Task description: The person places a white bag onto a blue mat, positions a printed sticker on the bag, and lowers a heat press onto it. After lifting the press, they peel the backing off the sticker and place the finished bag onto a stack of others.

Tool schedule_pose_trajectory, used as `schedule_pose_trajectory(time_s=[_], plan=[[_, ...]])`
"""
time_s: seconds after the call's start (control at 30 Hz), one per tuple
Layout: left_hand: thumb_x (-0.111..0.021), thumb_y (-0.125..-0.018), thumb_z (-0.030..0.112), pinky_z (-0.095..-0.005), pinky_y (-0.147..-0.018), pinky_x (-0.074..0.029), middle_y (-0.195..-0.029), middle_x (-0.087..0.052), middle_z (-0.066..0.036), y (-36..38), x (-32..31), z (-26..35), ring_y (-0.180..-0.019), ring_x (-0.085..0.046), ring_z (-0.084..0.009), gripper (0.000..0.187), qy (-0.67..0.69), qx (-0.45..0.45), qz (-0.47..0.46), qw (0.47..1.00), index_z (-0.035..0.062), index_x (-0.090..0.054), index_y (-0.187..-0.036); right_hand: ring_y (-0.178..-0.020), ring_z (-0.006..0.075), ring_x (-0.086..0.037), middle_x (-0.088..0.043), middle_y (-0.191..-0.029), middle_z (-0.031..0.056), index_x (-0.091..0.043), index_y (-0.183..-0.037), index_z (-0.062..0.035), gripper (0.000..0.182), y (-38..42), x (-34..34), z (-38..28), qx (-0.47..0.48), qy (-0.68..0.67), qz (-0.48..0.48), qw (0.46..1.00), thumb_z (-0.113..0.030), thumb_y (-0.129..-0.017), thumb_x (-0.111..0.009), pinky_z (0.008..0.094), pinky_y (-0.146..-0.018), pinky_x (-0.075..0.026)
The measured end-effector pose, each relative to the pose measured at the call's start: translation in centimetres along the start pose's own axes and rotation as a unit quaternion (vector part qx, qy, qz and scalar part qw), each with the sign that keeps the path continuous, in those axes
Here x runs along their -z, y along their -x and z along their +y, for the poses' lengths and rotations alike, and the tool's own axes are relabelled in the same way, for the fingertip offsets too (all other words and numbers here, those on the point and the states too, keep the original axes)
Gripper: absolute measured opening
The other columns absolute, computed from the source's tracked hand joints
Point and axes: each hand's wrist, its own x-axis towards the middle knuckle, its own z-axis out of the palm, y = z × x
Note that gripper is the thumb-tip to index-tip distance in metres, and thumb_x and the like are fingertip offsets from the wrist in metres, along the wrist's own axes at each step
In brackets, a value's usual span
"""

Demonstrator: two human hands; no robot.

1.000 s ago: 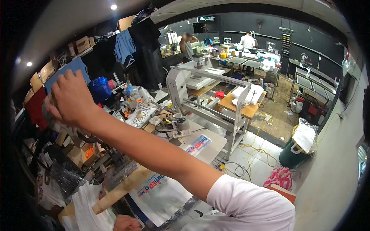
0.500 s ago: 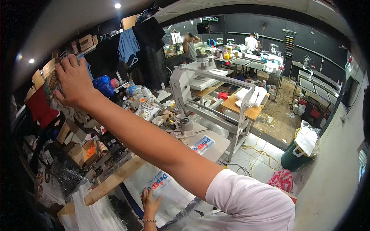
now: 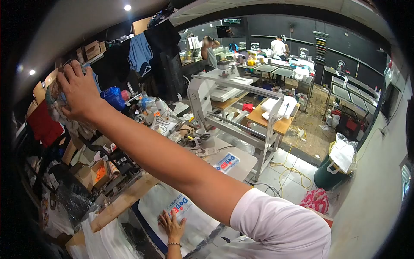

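Note:
My right hand (image 3: 79, 93) reaches far to the upper left, its fingers wrapped round a mottled, cloth-covered bundle (image 3: 56, 103). What lies inside the cloth is hidden. Below, my left hand (image 3: 174, 228), with a beaded bracelet at the wrist, rests with fingers spread on a white printed sheet (image 3: 202, 222) with blue and red lettering and a dark blue edge. Its fingertips touch the lower part of the print. My right forearm passes above the sheet and covers part of it. A similar blue and red print (image 3: 227, 162) lies on the pale tabletop beyond.
A wooden board (image 3: 125, 200) runs beside the sheet. A white-framed machine (image 3: 200, 101) stands ahead. Clutter and a scissors-holding mug (image 3: 205, 139) fill the bench on the left. A green bin (image 3: 327, 175) and yellow cord (image 3: 284, 166) are at right. Two people are in the background.
My left hand has slid forward over the sheet, its fingers now spread by the lettering. My right hand keeps its grip on the bundle, and the view has shifted slightly.

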Motion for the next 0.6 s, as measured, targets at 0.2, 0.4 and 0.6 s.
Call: schedule_pose_trajectory(time_s=[0.2, 0.4, 0.6], plan=[[-0.048, -0.093, 0.077, -0.0724, -0.118, -0.010, -0.167, -0.017, -0.030, 0.0, 0.5, 0.2, -0.152, -0.011, -0.0570, 0.088, 0.003, 0.012, -0.014, 1.000, 0.0189, -0.040, -0.159, -0.150, 0.0311, -0.033, -0.042, -0.155, 0.0103, -0.042, -0.152, -0.0160, 0.091, -0.6, -1.3, 0.6, 0.004, 0.012, 0.001, 1.000, -0.037, -0.075, -0.086, 0.0520, -0.100, -0.048], [-0.051, -0.093, 0.074, -0.0715, -0.118, -0.014, -0.162, -0.028, -0.032, 0.1, 1.2, 0.5, -0.149, -0.021, -0.0565, 0.088, 0.019, 0.021, 0.005, 1.000, 0.0101, -0.047, -0.153, -0.150, 0.0339, -0.031, -0.041, -0.155, 0.0119, -0.042, -0.151, -0.0175, 0.092, -1.6, -2.3, 1.7, 0.012, 0.003, -0.011, 1.000, -0.035, -0.072, -0.088, 0.0545, -0.096, -0.051], [-0.056, -0.093, 0.069, -0.0684, -0.118, -0.022, -0.157, -0.036, -0.034, 1.0, 1.7, 0.2, -0.145, -0.029, -0.0557, 0.082, 0.014, 0.007, 0.029, 0.999, 0.0071, -0.053, -0.147, -0.130, 0.0364, -0.041, -0.049, -0.134, 0.0151, -0.052, -0.131, -0.0132, 0.067, -3.0, -3.5, 3.6, 0.052, 0.004, 0.065, 0.997, -0.034, -0.075, -0.083, 0.0554, -0.094, -0.046]])
